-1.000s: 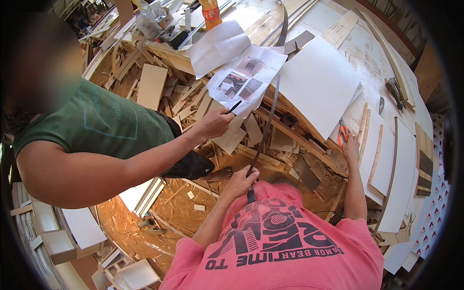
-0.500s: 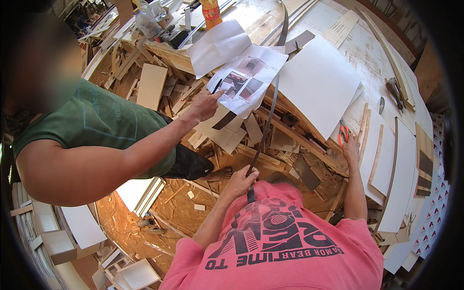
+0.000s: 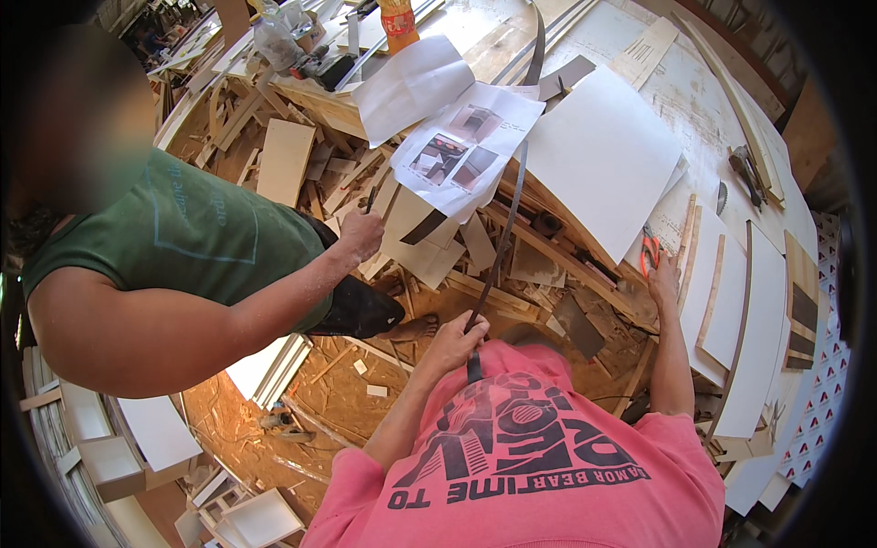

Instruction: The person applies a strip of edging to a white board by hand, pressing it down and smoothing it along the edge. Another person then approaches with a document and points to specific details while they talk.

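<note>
My left hand (image 3: pixel 459 343) is closed around a long, narrow dark strip (image 3: pixel 501 245) in front of my pink shirt. From there the strip rises to the table edge, passing beside printed sheets (image 3: pixel 448 155). On the right, my right hand (image 3: pixel 664 278) rests at the table edge, fingers curled at the orange-handled scissors (image 3: pixel 649 255); its grip is partly hidden. A large white panel (image 3: pixel 598 155) lies just left of the scissors. At the left, a person in a green sleeveless shirt holds a dark pen (image 3: pixel 370 200) below the sheets.
Long, thin wood strips and white panels (image 3: pixel 747 338) lie right of my right hand. A dark hand tool (image 3: pixel 746 175) sits farther back. Wood offcuts (image 3: pixel 425 239) pile up under the table (image 3: pixel 585 36) and on the floor. An orange bottle (image 3: pixel 398 26) stands at the back.
The other person's hand with the pen has drawn back from the printed sheets, down and to the left. Both my hands have stayed in place.
</note>
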Available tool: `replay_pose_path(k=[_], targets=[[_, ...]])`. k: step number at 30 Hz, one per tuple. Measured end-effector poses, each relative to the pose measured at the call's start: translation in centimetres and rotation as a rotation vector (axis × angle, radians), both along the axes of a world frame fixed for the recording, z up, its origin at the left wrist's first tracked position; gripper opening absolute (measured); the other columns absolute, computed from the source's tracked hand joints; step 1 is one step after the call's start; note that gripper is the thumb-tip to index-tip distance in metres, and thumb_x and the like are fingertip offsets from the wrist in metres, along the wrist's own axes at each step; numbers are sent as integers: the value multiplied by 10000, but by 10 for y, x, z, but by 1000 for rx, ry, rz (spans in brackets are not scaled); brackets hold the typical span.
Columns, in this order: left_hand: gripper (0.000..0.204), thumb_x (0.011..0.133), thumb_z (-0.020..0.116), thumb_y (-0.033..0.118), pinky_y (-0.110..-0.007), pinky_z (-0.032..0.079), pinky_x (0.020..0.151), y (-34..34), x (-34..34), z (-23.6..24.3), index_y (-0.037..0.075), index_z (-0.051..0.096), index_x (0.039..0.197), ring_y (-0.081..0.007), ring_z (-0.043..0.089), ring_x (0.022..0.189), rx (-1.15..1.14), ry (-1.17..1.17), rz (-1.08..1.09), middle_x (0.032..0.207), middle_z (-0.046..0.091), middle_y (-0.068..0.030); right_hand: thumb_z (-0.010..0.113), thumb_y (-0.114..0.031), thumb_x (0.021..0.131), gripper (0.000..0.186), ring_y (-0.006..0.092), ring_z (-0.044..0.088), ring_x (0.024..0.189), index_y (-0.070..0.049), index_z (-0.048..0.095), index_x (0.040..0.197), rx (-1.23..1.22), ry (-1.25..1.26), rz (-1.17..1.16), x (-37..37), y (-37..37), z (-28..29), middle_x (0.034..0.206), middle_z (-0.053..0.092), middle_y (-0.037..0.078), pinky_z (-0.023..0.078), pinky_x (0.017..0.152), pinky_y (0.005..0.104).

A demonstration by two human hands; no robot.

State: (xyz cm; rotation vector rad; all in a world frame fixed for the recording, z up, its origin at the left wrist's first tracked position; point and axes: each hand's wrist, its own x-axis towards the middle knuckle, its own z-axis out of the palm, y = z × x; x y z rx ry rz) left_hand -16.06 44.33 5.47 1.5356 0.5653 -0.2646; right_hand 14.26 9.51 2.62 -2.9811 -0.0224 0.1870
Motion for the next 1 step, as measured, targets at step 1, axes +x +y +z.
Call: replay_pose_path(k=[1], targets=[[229, 917, 578, 302, -229, 424, 492, 0, 0, 0, 77, 574, 955, -76, 524, 533, 3, 0, -3, 687, 584, -14, 549, -175, 832, 502, 419, 443, 1152, -89, 446, 1316, -16, -3, 0, 1, -1, -2, 1309, 406, 177, 395, 973, 508]])
